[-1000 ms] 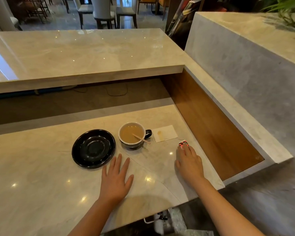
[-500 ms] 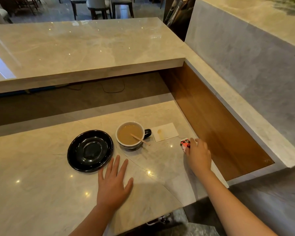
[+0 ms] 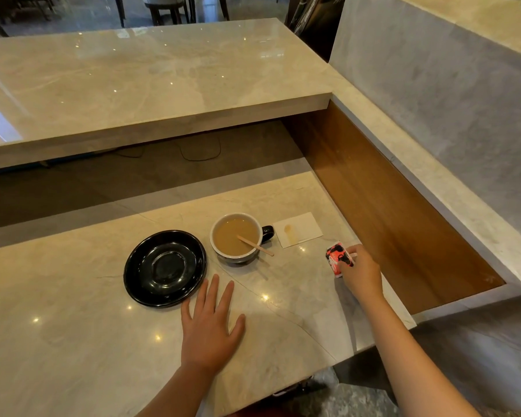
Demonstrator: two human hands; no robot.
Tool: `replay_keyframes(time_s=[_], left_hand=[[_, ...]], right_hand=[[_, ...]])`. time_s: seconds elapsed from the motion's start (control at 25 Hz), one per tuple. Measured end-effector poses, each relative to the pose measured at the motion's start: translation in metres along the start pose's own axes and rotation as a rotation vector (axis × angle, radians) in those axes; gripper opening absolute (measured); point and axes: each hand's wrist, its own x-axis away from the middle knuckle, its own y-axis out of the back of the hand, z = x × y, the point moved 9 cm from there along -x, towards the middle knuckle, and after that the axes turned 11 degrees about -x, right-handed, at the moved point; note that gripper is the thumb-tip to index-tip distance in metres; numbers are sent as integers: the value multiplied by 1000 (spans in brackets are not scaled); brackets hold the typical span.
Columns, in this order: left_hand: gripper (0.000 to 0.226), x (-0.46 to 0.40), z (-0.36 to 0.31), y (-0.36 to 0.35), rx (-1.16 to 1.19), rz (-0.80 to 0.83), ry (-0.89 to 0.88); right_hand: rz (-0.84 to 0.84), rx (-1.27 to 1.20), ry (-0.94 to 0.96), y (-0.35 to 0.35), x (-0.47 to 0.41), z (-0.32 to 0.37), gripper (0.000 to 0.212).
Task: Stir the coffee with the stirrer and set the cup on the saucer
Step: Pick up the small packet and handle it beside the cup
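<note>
Both hands sit low in the head view, at the near edge of the marble worktop (image 3: 73, 341). The left hand (image 3: 209, 328) lies flat, palm down, fingers spread and holding nothing; its fingertips end just short of the saucer (image 3: 165, 268). The right hand (image 3: 360, 273) is off to the right, near the worktop's right edge, with its fingers curled around a small red, black and white packet (image 3: 336, 257), which it pinches just above or on the surface; which of the 2 cannot be told.

Beyond the left hand, the black saucer rests bare on the worktop, glossy and round. Just to its right, apart from it by a narrow gap, stands the cup (image 3: 238, 237), dark outside and white inside, filled with milky brown coffee, its handle pointing right. The wooden stirrer (image 3: 254, 245) leans in the cup, 1 end in the coffee and the other jutting over the rim toward the right hand. Neither hand touches cup or stirrer.

Right of the handle lies a pale napkin (image 3: 298, 230) with a small brown stain. Farther back, a raised marble counter (image 3: 148, 79) spans the view, and chair legs (image 3: 163, 10) show on the floor behind it.
</note>
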Motion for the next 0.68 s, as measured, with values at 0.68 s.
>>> replay_keyframes(time_s=[0.68], left_hand=[[67, -2, 3, -10, -16, 31, 7]], right_hand=[[278, -365, 452, -55, 35, 143, 30]])
